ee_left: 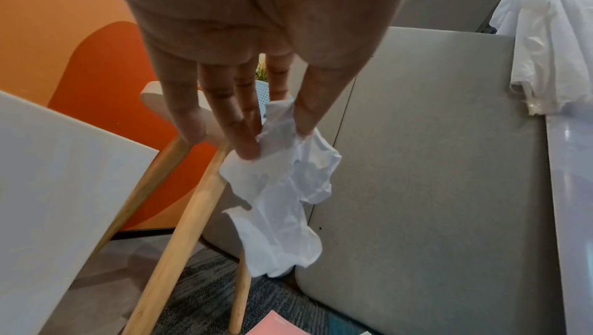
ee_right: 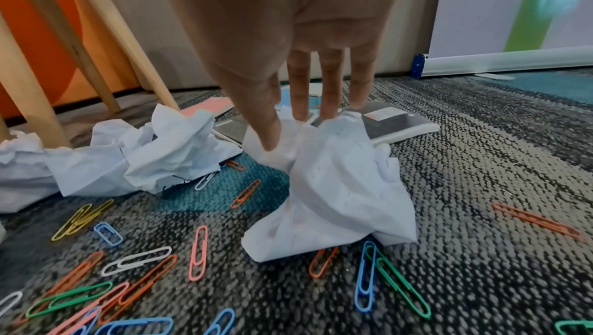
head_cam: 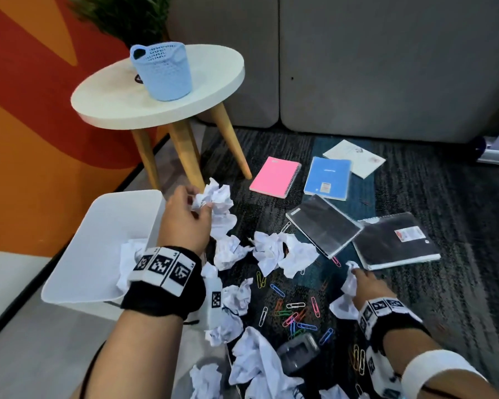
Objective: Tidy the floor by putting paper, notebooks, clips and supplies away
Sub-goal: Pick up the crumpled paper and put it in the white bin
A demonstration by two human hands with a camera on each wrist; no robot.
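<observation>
Left hand (head_cam: 185,214): pinching crumpled paper (head_cam: 218,203) beside white bin (head_cam: 98,254); right hand (head_cam: 368,285): pinching paper wad (ee_right: 337,188) on carpet (ee_right: 481,163) among clips (ee_right: 199,251)

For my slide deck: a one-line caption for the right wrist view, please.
Right hand pinches crumpled paper on carpet strewn with paper clips.

Nothing here reads as words. The blue notebook (head_cam: 327,178) carries a short printed line across its cover and a small sticker near its lower edge, both too blurred to make out. The black notebook (head_cam: 395,241) shows a white label with a red mark, unreadable. The white sheet (head_cam: 355,157) bears faint print, illegible. The wristbands (head_cam: 164,266) show black-and-white square code markers, no letters.
</observation>
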